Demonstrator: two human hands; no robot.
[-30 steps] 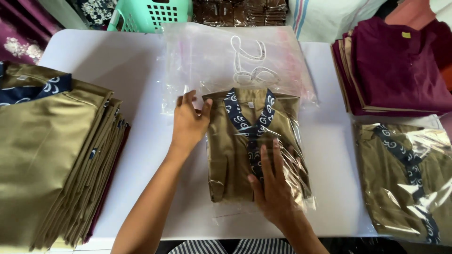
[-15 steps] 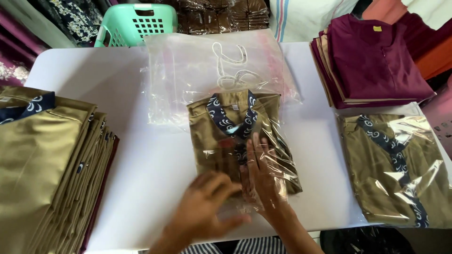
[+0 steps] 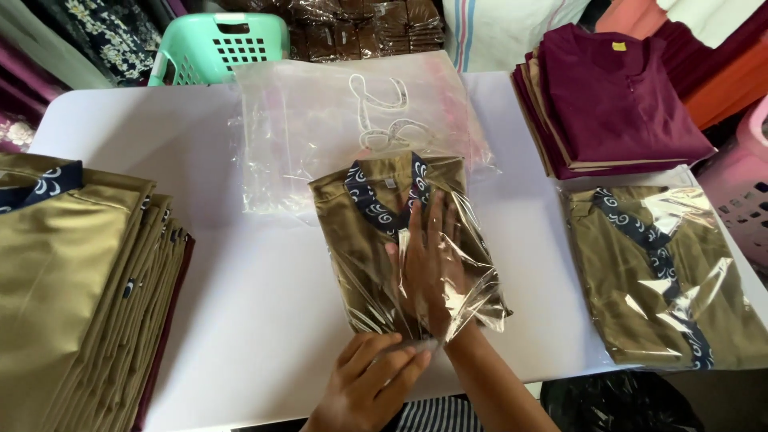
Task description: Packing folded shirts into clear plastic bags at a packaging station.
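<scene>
Your right hand (image 3: 428, 264) lies flat with its fingers spread inside the clear plastic bag (image 3: 448, 300), pressing the folded olive shirt (image 3: 376, 232) down so it stays smooth at the middle of the white worktop (image 3: 240, 320). Your left hand (image 3: 372, 384) pinches the bag's near edge in a closed grip, keeping the mouth taut. A stack of empty bags (image 3: 320, 128) lies just behind, a bagged olive shirt (image 3: 664, 280) to the right, and unbagged olive shirts (image 3: 72, 296) are piled left.

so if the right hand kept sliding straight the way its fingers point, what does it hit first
The right hand lies flat on the bagged tan shirt, fingers pointing away up the table. It would likely first meet the shirt's navy patterned collar, then the stack of empty clear bags.
</scene>
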